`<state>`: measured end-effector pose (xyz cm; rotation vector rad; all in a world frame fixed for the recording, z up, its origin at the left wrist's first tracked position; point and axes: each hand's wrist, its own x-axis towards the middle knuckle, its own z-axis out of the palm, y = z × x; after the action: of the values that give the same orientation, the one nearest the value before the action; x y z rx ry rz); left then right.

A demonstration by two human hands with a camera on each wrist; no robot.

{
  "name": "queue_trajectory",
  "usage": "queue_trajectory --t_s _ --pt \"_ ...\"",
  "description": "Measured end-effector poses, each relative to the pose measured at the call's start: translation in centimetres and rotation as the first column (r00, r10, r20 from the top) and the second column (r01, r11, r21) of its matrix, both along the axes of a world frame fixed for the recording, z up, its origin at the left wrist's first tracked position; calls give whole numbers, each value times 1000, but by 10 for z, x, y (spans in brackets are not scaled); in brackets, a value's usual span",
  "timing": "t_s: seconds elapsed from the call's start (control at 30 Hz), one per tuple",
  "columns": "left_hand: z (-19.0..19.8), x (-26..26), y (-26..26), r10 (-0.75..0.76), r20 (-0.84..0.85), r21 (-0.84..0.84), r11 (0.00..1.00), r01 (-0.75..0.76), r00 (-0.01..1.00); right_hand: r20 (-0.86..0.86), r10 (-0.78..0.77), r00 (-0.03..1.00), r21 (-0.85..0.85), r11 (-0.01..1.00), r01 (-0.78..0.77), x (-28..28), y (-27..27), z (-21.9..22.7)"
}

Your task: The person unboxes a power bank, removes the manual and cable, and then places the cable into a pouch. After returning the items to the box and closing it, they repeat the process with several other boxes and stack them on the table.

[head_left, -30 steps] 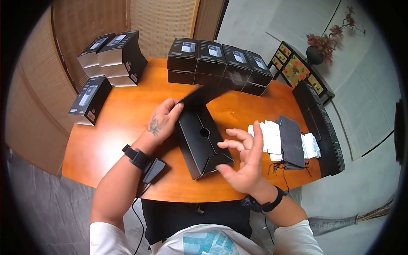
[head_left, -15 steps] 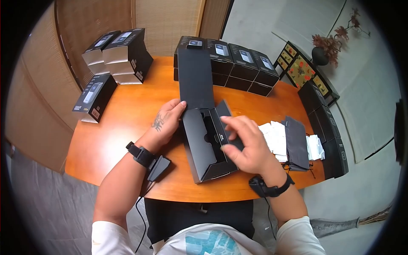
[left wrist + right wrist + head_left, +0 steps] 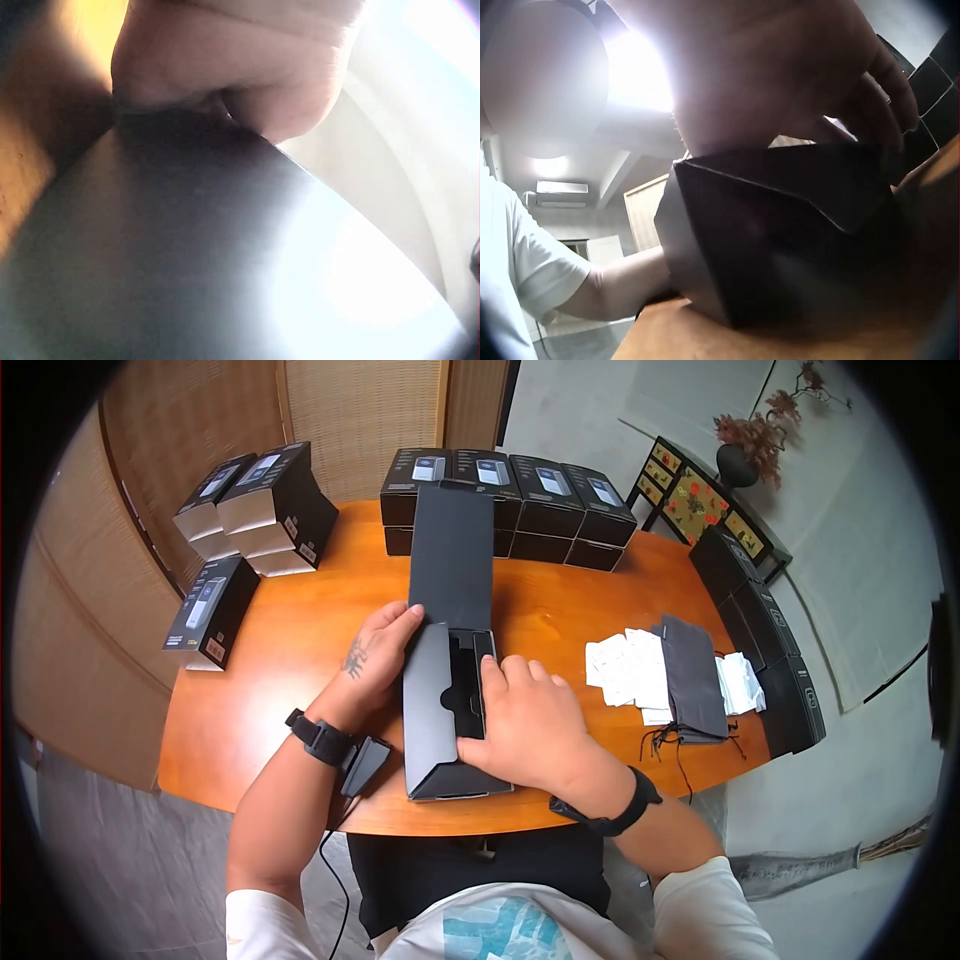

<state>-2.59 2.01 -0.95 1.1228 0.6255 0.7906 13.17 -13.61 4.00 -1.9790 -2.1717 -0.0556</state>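
Black box (image 3: 428,700) straighter now, both hands (image 3: 383,643) (image 3: 530,720) on it

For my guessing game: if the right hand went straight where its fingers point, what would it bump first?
The right hand, touching the black rectangular cardboard box, would probably meet that box's opened flat black lid; depth is unclear.
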Motion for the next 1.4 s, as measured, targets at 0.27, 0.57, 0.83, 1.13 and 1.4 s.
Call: queue_trajectory --t_s 0.27,0.57,0.83,1.13,1.4 --pt "14 -2 -10 -180 120 -123 973 195 976 -24 378 925 185 911 -368 0 3 -14" --pt "8 -42 29 -338 222 -48 933 356 915 -134 463 876 122 885 -449 14 5 -20" --pt "9 -38 23 -365 157 -176 904 390 918 -200 62 978 122 992 -38 117 -9 -6" --pt "3 -32 13 -349 110 32 937 347 931 -175 -355 918 -218 924 315 175 -15 -20" --pt "3 -35 14 -362 -59 14 931 364 930 -223 -432 874 -380 864 330 179 -2 -8"
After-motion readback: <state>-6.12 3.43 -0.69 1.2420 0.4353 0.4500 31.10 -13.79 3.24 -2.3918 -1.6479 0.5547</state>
